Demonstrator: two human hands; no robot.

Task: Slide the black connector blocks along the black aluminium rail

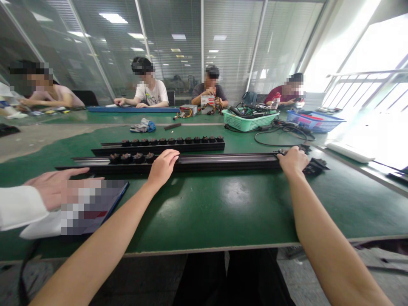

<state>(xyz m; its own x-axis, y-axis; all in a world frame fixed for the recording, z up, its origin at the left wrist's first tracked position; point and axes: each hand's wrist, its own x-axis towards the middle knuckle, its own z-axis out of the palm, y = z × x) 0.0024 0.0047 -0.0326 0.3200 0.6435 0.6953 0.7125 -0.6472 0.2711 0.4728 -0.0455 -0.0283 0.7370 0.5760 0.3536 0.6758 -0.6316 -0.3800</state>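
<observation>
A long black rail (229, 160) lies across the green table, with several round black parts (138, 158) seated in its left half. My left hand (163, 168) is over the rail just right of those parts, its fingers bent and close together; what they hold, if anything, is hidden. At the rail's right end, my right hand (293, 161) has its fingers curled down among small dark parts (315, 165); its grasp cannot be made out. Behind lies a second black rail (159, 148) carrying a row of similar round parts (180, 140).
At the left, another person's hand (54, 185) reaches over a tablet-like device (95, 212). A green basket (250, 123) of cables and a blue basket (314, 124) stand at the back right. A cloth (143, 126) lies behind the rails. Several people sit across the table.
</observation>
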